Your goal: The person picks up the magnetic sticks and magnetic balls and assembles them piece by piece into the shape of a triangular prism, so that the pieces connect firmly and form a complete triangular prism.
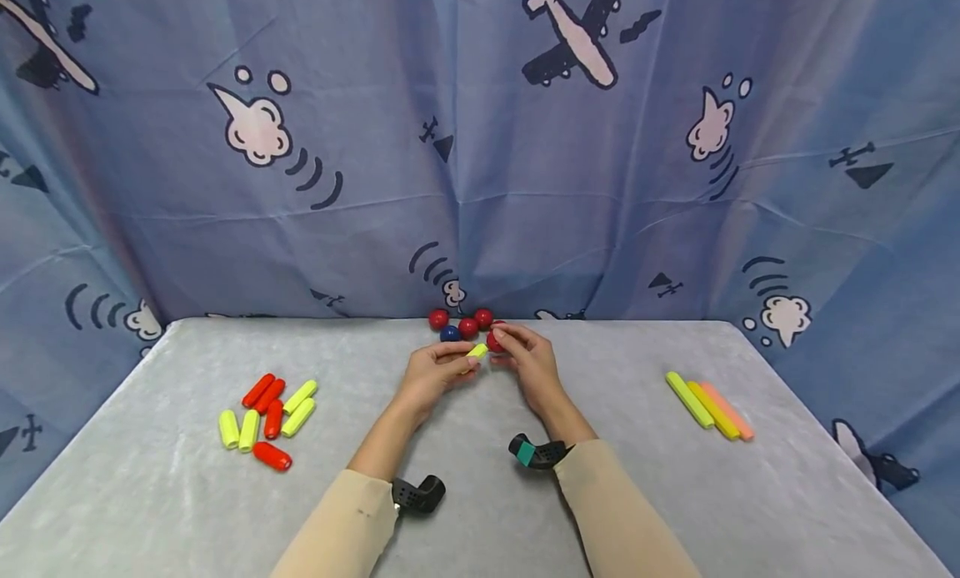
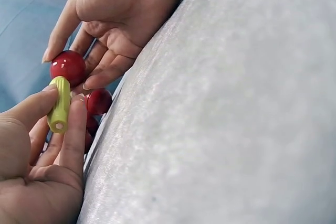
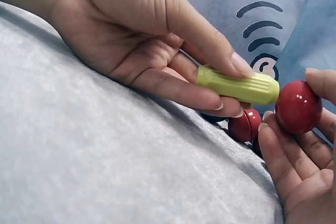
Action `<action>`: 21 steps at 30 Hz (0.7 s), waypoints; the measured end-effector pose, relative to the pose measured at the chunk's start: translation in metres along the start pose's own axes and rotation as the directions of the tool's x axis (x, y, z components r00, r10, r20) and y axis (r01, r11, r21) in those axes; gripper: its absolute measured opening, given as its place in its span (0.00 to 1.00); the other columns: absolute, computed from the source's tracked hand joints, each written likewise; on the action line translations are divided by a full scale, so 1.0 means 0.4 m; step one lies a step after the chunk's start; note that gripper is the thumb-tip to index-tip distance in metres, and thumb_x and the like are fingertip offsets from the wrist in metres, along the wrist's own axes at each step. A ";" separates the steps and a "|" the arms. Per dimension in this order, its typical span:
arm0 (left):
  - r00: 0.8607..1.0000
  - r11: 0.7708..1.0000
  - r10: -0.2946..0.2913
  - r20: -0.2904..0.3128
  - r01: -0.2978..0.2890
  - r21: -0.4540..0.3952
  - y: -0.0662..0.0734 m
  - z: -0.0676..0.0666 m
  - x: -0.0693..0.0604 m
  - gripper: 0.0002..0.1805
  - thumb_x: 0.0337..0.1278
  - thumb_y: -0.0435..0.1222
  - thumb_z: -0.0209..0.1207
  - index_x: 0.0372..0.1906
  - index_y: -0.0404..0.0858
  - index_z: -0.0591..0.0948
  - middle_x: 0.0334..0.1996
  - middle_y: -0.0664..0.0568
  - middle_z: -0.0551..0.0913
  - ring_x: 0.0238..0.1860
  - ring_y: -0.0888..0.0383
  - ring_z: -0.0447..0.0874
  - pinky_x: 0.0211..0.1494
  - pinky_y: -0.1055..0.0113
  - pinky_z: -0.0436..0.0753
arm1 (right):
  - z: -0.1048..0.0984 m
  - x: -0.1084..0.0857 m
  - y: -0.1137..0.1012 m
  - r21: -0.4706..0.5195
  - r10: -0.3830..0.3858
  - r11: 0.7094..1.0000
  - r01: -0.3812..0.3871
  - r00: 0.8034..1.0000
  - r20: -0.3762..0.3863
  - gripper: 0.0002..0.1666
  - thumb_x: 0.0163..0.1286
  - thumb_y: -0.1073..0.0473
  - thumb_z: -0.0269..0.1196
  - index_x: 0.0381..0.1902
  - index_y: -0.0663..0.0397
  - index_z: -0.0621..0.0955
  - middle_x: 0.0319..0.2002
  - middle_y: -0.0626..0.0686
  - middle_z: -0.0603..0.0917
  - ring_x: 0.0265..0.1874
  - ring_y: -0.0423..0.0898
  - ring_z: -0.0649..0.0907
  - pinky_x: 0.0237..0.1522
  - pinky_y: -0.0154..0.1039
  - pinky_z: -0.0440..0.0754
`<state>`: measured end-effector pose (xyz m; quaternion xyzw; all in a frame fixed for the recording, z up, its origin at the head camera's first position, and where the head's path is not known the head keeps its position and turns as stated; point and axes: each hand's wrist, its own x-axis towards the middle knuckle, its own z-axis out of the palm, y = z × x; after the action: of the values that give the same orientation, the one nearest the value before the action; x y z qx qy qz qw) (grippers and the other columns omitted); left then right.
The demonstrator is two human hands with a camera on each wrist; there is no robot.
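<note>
Near the table's back edge, my left hand [image 1: 422, 384] pinches a short yellow-green ribbed rod [image 3: 241, 86] between thumb and fingers. My right hand [image 1: 537, 376] holds a glossy red ball [image 3: 298, 107] with thumb and fingertips. The rod's end meets the ball or lies right against it; in the left wrist view the rod [image 2: 61, 106] points up at the ball [image 2: 67, 66]. Just behind the hands sit a blue ball [image 1: 450, 334] and several red balls [image 1: 468, 328], partly hidden by the fingers in both wrist views.
Short red rods [image 1: 273, 418] and short yellow-green rods [image 1: 299, 416] lie loose at the left. On the right, a long green rod [image 1: 689, 399], a yellow one [image 1: 714, 411] and an orange one [image 1: 727, 409] lie side by side. A blue printed curtain [image 1: 375, 253] hangs behind the table.
</note>
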<state>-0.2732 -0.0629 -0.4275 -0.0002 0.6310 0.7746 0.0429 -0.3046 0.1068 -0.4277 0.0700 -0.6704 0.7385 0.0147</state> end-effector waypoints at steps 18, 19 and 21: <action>1.000 0.999 0.017 -0.007 -0.018 -0.033 0.000 -0.004 0.001 0.19 0.61 0.26 0.64 0.57 0.25 0.80 0.39 0.51 0.89 0.38 0.63 0.89 0.46 0.68 0.88 | -0.011 -0.004 0.002 -0.145 -0.014 0.989 0.032 0.992 0.126 0.15 0.63 0.66 0.71 0.44 0.65 0.78 0.49 0.59 0.85 0.29 0.37 0.82 0.28 0.32 0.82; 1.000 0.999 0.016 -0.011 -0.017 -0.034 0.000 -0.004 0.001 0.19 0.61 0.26 0.64 0.57 0.25 0.80 0.39 0.51 0.89 0.38 0.63 0.89 0.46 0.69 0.88 | -0.011 -0.003 0.004 -0.148 -0.019 0.988 0.039 0.991 0.131 0.14 0.62 0.66 0.71 0.42 0.64 0.77 0.47 0.57 0.86 0.29 0.37 0.81 0.28 0.32 0.81; 1.000 0.999 0.015 -0.019 -0.016 -0.035 -0.001 -0.005 0.002 0.19 0.62 0.26 0.64 0.57 0.25 0.80 0.40 0.50 0.89 0.37 0.63 0.89 0.46 0.69 0.88 | -0.011 -0.003 0.006 -0.154 -0.026 0.987 0.049 0.989 0.145 0.14 0.61 0.67 0.71 0.39 0.63 0.76 0.41 0.52 0.86 0.29 0.38 0.81 0.28 0.32 0.81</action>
<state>-0.2739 -0.0649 -0.4283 -0.0032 0.6175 0.7859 0.0311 -0.3042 0.1109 -0.4306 0.1340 -0.7245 0.6760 -0.0138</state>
